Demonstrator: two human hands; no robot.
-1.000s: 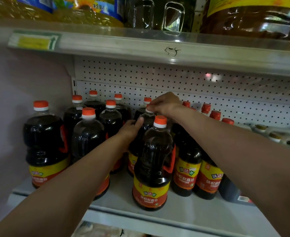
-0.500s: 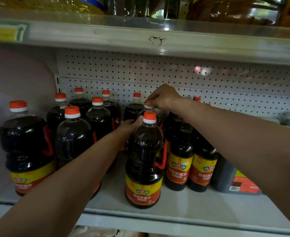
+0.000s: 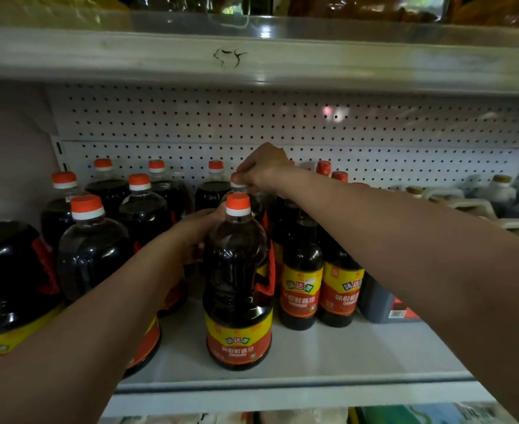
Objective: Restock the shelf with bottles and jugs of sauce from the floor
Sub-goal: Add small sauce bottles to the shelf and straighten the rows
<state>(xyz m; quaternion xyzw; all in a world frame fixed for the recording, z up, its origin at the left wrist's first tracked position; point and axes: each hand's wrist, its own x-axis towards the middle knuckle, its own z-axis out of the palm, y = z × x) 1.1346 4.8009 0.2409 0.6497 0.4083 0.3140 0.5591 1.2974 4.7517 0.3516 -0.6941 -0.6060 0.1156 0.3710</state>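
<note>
Head view: our right hand [image 3: 263,169] pinches the orange cap of a dark sauce bottle [image 3: 242,194] mid-row on the white metal shelf [image 3: 328,359], while our left hand [image 3: 197,228] braces its side, grip unclear, steadying it among neighbours.

Both forearms are bare to the frame edge, no sleeves; hands [image 3: 263,169] bare, ungloved, without rings

shop, pegboard shelf [image 3: 313,356], rows of sauce bottles [image 3: 238,280]
</note>
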